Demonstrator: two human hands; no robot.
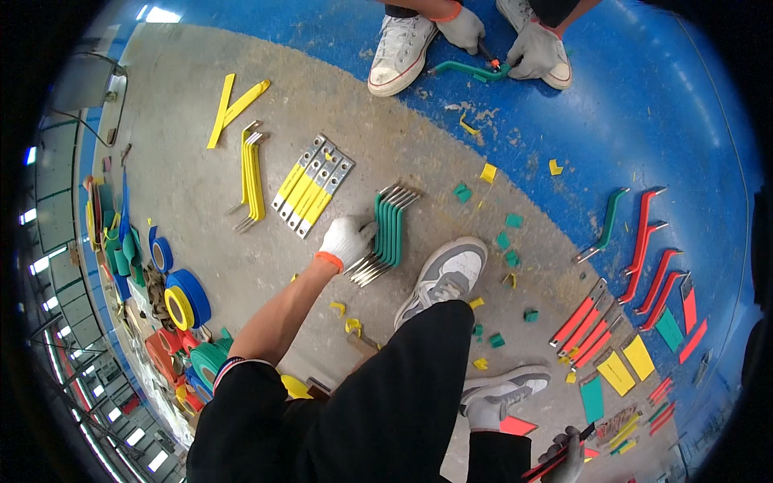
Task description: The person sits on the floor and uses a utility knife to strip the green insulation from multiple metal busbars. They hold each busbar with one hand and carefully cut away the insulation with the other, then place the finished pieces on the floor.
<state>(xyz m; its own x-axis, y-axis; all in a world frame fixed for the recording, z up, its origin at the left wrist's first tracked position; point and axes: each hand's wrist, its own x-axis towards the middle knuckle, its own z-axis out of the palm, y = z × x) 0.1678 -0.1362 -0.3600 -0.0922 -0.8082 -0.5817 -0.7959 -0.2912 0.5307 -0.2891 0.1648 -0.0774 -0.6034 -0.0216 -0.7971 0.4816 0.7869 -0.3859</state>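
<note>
My left hand (346, 243), in a whitish glove with an orange cuff, has its fingers curled against the near side of a row of bent metal bars in green sleeving (390, 233). The bars lie side by side with bare silvery ends, and the fingers look closed on the nearest one. At the lower right edge, my right hand (568, 457), in a greyish glove, is closed round a long red and black object (547, 467) whose kind I cannot make out. Left of the green bars lie flat yellow-sleeved metal bars (310, 191) with holes, and bent yellow-sleeved bars (254, 181).
Across from me, a person's gloved hands (533, 53) hold a green bent bar (471, 71). Red-sleeved bars (580, 322) lie at right. Tape rolls (187, 298) crowd the left. Green and yellow scraps (513, 220) dot the floor around my shoe (444, 278).
</note>
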